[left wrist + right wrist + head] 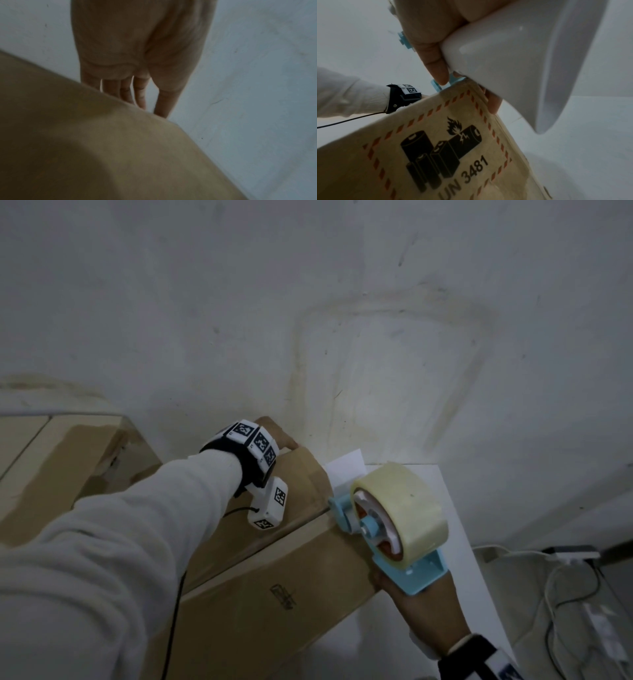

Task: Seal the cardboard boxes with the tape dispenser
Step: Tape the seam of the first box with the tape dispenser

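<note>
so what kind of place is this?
Probably a makeshift packing spot in a plain room: cardboard box with a battery label, tape dispenser in the right hand, another taped box, bare stained wall.

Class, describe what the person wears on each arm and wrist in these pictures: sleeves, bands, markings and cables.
The left arm wears a cream knit sleeve with a ribbed cuff. The left wrist carries a black band with white blocks printed with black-and-white square codes, and a thin black cable trails from it. The right wrist shows a similar black band with a white block; its sleeve is barely visible.
</note>
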